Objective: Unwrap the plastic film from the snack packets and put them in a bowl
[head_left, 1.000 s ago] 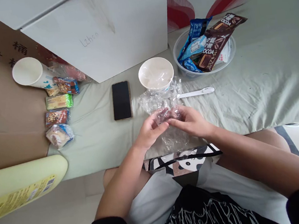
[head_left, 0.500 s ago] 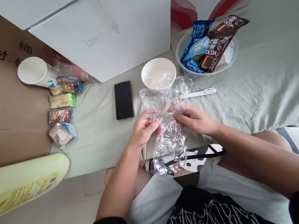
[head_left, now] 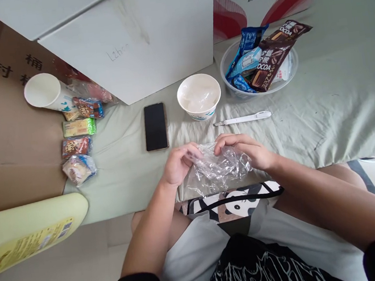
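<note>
A crumpled sheet of clear plastic film [head_left: 217, 166] is bunched between both hands, over the near edge of the cloth. My left hand [head_left: 179, 163] is closed on its left side, fingertips pressed into the folds. On the other side my right hand [head_left: 247, 148] curls its fingers over the film. Just beyond the hands stands a white paper bowl [head_left: 201, 114] with something clear and shiny inside. A white utility knife [head_left: 244, 118] lies flat to the right of the bowl. To the left rests a dark phone [head_left: 155, 127], screen up.
A clear plastic bowl [head_left: 296, 70] of wrapped snacks stands at the back right. On the left are a paper cup [head_left: 46, 93] and several small packaged snacks [head_left: 77, 146] beside a cardboard box [head_left: 10, 133]. A white box [head_left: 162, 39] rises behind.
The film, spread from beside the bowl down toward the lap, is now gathered into a smaller bunch between my hands. It no longer covers the knife's left end.
</note>
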The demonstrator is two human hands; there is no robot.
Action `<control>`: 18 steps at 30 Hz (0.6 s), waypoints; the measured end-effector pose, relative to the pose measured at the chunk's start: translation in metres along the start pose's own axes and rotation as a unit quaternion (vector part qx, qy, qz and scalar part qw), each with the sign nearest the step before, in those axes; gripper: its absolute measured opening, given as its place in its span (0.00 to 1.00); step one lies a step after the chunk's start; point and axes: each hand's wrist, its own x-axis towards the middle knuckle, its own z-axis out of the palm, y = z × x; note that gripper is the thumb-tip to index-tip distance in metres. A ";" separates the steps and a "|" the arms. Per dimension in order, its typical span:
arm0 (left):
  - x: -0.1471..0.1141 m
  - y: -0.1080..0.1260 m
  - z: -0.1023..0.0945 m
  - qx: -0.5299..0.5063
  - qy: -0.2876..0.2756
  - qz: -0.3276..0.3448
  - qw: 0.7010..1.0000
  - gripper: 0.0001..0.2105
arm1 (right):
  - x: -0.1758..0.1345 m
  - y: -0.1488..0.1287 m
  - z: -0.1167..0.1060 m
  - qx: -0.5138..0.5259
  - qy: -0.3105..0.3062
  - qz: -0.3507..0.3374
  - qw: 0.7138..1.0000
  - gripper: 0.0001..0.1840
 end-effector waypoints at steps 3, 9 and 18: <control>0.000 -0.003 -0.002 0.037 -0.006 0.012 0.999 0.32 | -0.001 0.002 0.003 0.020 0.019 0.008 1.000 0.32; 0.000 -0.007 -0.004 0.130 -0.016 0.038 0.991 0.17 | 0.001 0.002 0.006 -0.025 0.046 0.056 0.997 0.30; -0.001 -0.010 -0.002 -0.004 0.034 0.030 0.999 0.23 | 0.003 0.008 0.009 -0.012 0.061 0.101 0.993 0.31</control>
